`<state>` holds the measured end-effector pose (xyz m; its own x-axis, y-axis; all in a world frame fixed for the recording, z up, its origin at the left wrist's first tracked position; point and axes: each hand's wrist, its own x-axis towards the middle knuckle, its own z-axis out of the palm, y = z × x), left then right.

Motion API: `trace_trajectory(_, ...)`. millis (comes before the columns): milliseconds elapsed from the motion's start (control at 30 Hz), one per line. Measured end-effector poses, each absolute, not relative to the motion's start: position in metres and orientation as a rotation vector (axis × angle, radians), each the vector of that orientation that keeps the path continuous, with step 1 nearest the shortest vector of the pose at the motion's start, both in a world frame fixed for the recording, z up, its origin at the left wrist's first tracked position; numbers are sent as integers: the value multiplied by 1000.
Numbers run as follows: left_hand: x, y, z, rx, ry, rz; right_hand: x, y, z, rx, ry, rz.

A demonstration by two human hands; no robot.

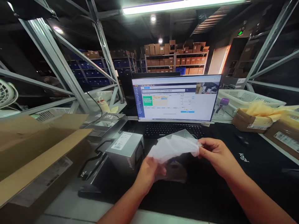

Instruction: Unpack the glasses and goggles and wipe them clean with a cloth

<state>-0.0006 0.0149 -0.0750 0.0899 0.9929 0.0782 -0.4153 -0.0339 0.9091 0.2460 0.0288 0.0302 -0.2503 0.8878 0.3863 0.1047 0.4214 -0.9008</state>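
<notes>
Both of my hands hold a crumpled clear plastic bag [174, 147] above the black desk mat [210, 193]. My left hand [149, 172] grips the bag's lower left end with closed fingers. My right hand [216, 155] pinches its right end. A grey product box [127, 151] with a barcode label stands just left of my left hand. Part of the bag hangs down, translucent, below my left hand.
A black keyboard [173, 130] and a lit monitor [176, 98] stand behind the bag. A large open cardboard box [35, 155] fills the left. Cardboard boxes with yellow padding [263, 116], white baskets [247, 96], a mouse [243, 140] and a label printer [105, 123] are around. Metal racking frames both sides.
</notes>
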Motion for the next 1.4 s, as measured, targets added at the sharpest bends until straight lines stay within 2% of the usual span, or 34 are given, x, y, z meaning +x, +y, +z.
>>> trace_trajectory(133,-2,16,-73,942,962,1508,250,35,33,-926,-1722,788)
trace_trajectory(300,-9,9,-72,1069,1142,1639,270,51,36,-941,-1441,1032)
trace_trajectory(467,-8,-1,-69,1946,1246,1648,318,71,50,-804,-1014,1013)
trace_trajectory(600,-10,-6,-69,2675,1117,1301,341,75,59,-729,-857,930)
trace_trajectory(700,-16,-10,-80,3013,1344,948,332,77,58,-736,-821,976)
trace_trajectory(867,-31,-27,-106,2972,1910,436,285,80,38,-797,-1023,1198)
trace_trajectory(933,-35,-39,-108,2920,2049,370,264,77,28,-819,-1055,1302)
trace_trajectory(1033,-33,-59,-98,2851,2142,580,242,70,14,-826,-1058,1428)
trace_trajectory(1267,-5,-60,-49,2331,1764,1501,225,59,0,-816,-1164,1537)
trace_trajectory(1333,-2,-41,-35,2251,1684,1554,225,58,0,-829,-1239,1550)
trace_trajectory(1400,-1,-20,-20,2214,1575,1433,225,56,1,-833,-1352,1530)
